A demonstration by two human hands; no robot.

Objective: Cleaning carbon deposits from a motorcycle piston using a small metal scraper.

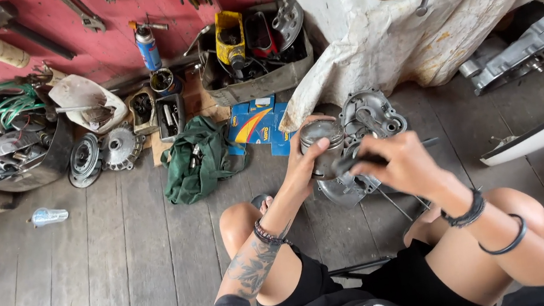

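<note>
My left hand (301, 170) grips a round grey metal piston (322, 143), held upright above my knees. My right hand (404, 162) holds a thin dark tool (357, 162) whose tip rests against the piston's side. Just behind both hands an aluminium engine casing (370, 121) lies on the wooden floor. I sit with bare knees drawn up, wristbands on both arms.
A green cloth bag (196, 160) and a blue and yellow cardboard box (256, 122) lie left of the casing. A metal tray of engine parts (255, 48), a spray can (148, 47), clutch discs (102, 153) and a tub of parts (19, 154) line the red wall. A white-wrapped bulk (407, 33) stands behind.
</note>
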